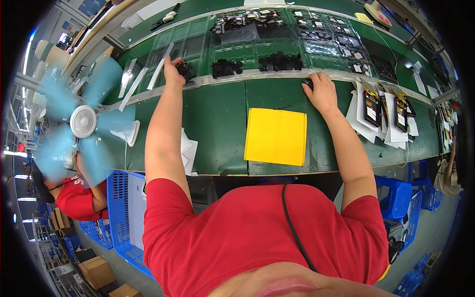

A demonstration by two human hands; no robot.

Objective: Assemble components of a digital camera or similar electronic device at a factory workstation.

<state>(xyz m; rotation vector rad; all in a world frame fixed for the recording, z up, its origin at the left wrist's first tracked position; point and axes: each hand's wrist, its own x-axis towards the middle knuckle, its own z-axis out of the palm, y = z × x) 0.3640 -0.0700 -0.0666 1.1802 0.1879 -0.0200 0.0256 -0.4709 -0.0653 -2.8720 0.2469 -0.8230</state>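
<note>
My left hand (174, 74) reaches to the tray's near edge and is cupped against a cluster of small black parts (186, 70); its fingers are partly hidden. My right hand (323, 93) rests at the strip along the bench, fingers bent and closed on a small dark piece (308, 83), too small to name. Between my arms a square yellow mat (275, 136) lies flat on the green bench top (217, 114). Two more piles of black parts, a left one (226, 68) and a right one (280, 62), sit in the clear tray beyond it.
A spinning blue fan (83, 122) stands at the left. Black devices (371, 110) lie with white papers at the right. Clear trays (324, 37) of small parts fill the back. Blue crates (129, 218) stand below the bench, and a co-worker in a red shirt (79, 200) is at left.
</note>
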